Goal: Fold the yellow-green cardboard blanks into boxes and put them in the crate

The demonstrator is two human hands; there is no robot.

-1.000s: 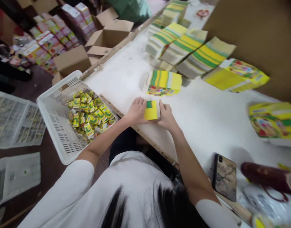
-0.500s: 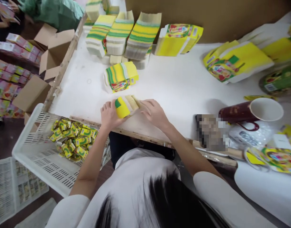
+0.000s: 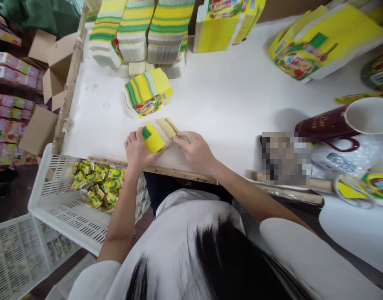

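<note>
A small yellow carton with a green patch lies between my hands near the table's front edge, its pale end flaps pointing right. Wrapped round its left side is my left hand, thumb along the near edge. My right hand has its fingers closed on the flaps at the open end. Just beyond stands a short stack of flat yellow-and-green cartons, slightly fanned. The inside of the carton cannot be seen.
Tall stacks of flat cartons line the back of the white table. A maroon mug lies tipped on its side at right. Below left, a white plastic crate holds small yellow boxes. Open cardboard boxes stand farther left.
The view has shifted, so the scene sits differently. My right fingers have drawn in against the carton's flaps, which now stand straighter. My left hand keeps its hold.
</note>
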